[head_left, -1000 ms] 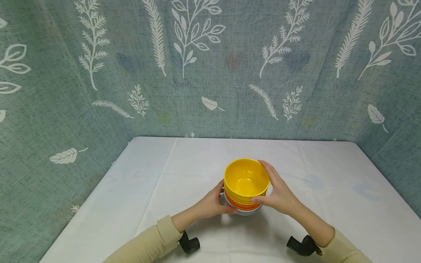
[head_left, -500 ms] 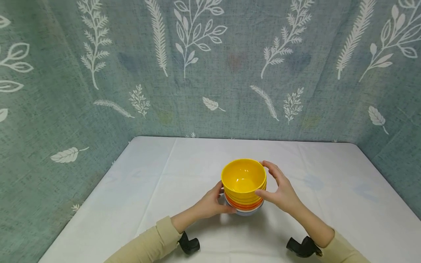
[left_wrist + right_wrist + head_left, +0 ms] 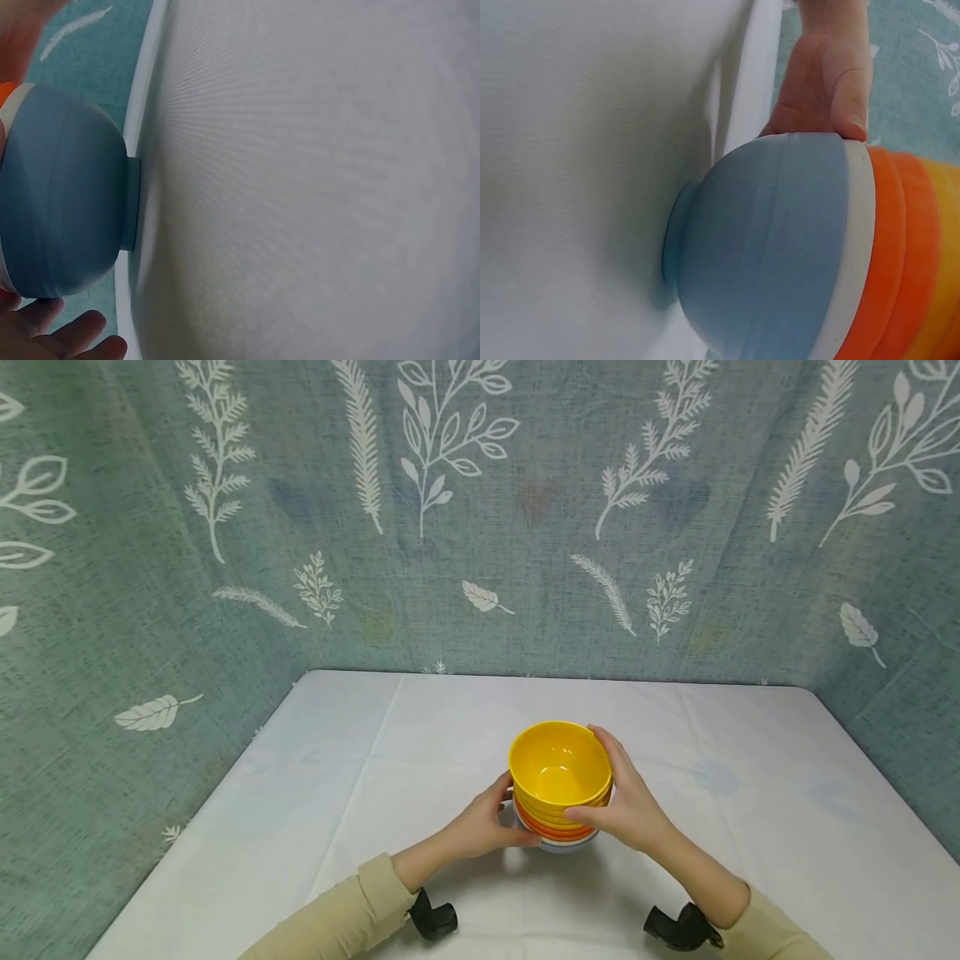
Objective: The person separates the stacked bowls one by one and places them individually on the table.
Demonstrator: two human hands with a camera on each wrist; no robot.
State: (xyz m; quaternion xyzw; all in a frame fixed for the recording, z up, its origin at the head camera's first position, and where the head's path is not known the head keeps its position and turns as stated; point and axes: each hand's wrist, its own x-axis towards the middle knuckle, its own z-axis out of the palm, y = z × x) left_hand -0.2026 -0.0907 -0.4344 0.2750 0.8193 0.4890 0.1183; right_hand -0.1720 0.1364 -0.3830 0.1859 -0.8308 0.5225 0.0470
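Note:
In the head view a stack of nested bowls stands upright on the white table: a yellow bowl (image 3: 558, 768) on top, orange bands (image 3: 557, 832) beneath, and a light blue bowl (image 3: 769, 240) with a white rim at the bottom. My left hand (image 3: 483, 828) holds the blue bowl from the left, thumb at its front, other fingers partly hidden behind. My right hand (image 3: 633, 802) grips the yellow bowl on the right, thumb on its front and fingers at the far rim. In the left wrist view, the blue bowl's foot is close to the tabletop.
The white-covered table (image 3: 360, 860) extends around the stack on all sides. A green curtain with white leaf patterns (image 3: 480, 527) hangs behind the table and along both sides. Black wrist camera mounts (image 3: 433, 917) sit under both forearms.
Half a second ago the right hand's grip was looser, its fingers spread off the bowl; now they close on it again. The yellow bowl has shifted slightly left, then back right. The left hand stays put.

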